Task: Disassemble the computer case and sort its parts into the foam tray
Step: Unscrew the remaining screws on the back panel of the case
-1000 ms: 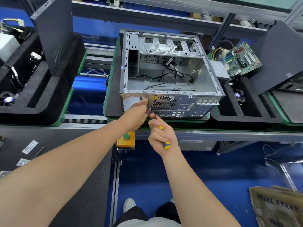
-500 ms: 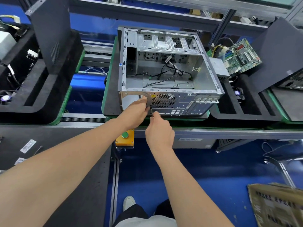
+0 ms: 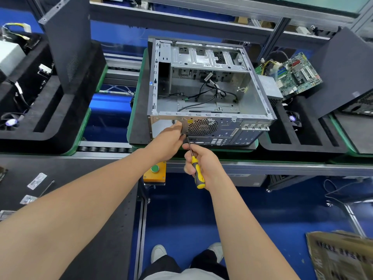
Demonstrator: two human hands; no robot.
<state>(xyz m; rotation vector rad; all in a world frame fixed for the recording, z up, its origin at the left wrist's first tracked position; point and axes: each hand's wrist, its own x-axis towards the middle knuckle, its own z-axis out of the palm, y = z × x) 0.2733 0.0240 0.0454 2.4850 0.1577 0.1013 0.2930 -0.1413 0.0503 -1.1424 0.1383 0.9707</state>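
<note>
The open metal computer case (image 3: 201,114) lies on a conveyor pallet, loose black cables inside, its rear panel with the fan grille facing me. My left hand (image 3: 168,138) is at that rear panel left of the grille, thumb on the metal and fingers curled under the panel's lower edge. My right hand (image 3: 204,160) grips a yellow-and-black screwdriver (image 3: 197,171); its tip meets the panel right by my left fingertips. The black foam tray (image 3: 302,143) to the right holds a green motherboard (image 3: 296,73), a grey power supply (image 3: 269,88) and a small fan (image 3: 292,119).
A second foam tray (image 3: 60,120) at left carries a dark side panel (image 3: 68,41) standing upright. Another dark panel (image 3: 347,73) leans at right. A yellow button box (image 3: 155,170) hangs on the conveyor rail below my hands. Cardboard (image 3: 341,257) lies on the blue floor.
My right hand has rolled on the screwdriver, so its yellow handle shows again after being hidden half a second ago. My left hand has stayed at the rear panel.
</note>
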